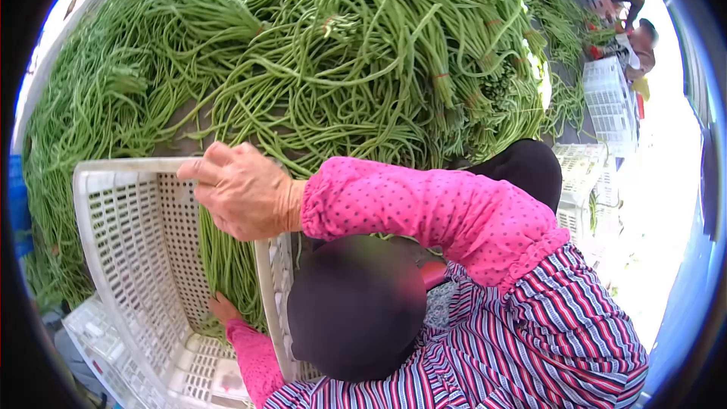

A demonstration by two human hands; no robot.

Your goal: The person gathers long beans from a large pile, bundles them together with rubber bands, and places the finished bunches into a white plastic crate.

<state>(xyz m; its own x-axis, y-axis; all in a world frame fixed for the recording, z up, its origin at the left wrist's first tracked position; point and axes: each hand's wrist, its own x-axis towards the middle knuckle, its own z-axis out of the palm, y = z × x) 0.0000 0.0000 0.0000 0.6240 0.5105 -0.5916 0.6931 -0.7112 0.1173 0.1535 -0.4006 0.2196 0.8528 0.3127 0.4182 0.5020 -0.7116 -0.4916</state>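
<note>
A white plastic crate (129, 235) with slotted walls is tilted toward me at the left. My right hand (246, 189), at the end of a pink dotted sleeve, is closed over the crate's rim near its upper corner. Inside the crate, a bundle of yardlong beans (231, 265) lies along the right wall. Low in the crate, my left hand (222, 308) touches the lower part of this bundle. Its fingers are small in view and partly hidden, so their grip cannot be made out.
A large heap of yardlong beans (363, 53), some in banded bunches, covers the ground ahead. White crates (608, 102) stand at the right, near people (640, 49). Another white container (87, 333) is at lower left. A dark rounded shape (356, 310) stands beside the crate.
</note>
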